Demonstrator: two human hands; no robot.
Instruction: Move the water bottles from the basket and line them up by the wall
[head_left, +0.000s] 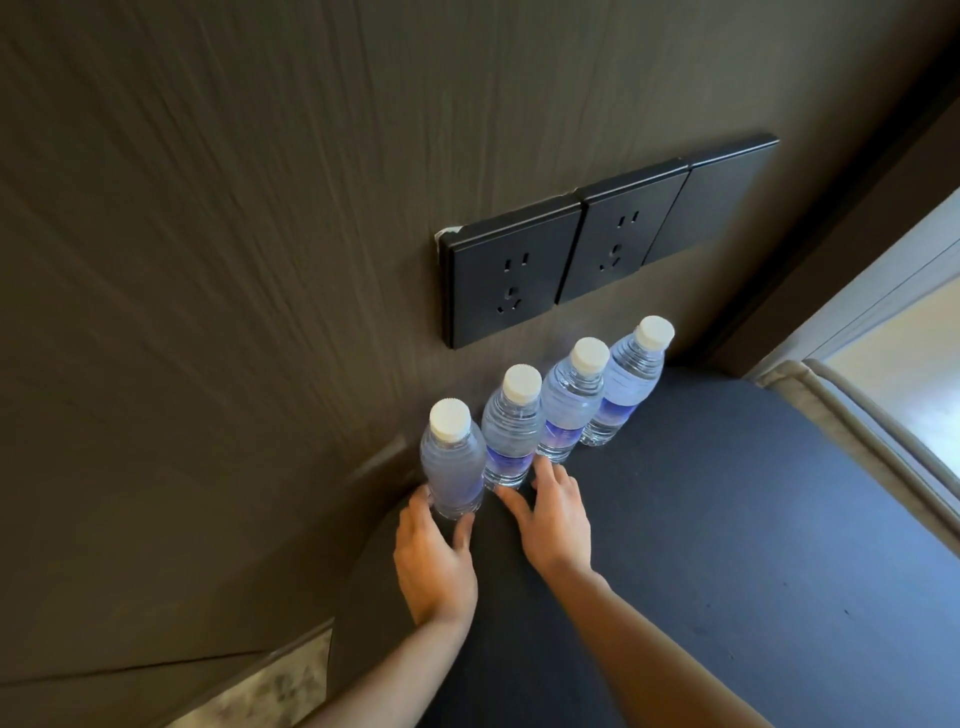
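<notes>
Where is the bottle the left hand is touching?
In the head view, that bottle stands at the left end of the row by the wall, beside the second bottle.

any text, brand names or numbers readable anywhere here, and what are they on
None can be read.
Water bottles: each has a blue and purple label band, but any print on it is too blurred to read.
White caps: plain, no marking visible.
Black wall sockets: only the pin slots show, no lettering.
Blank black plate to their right: no text.
</notes>
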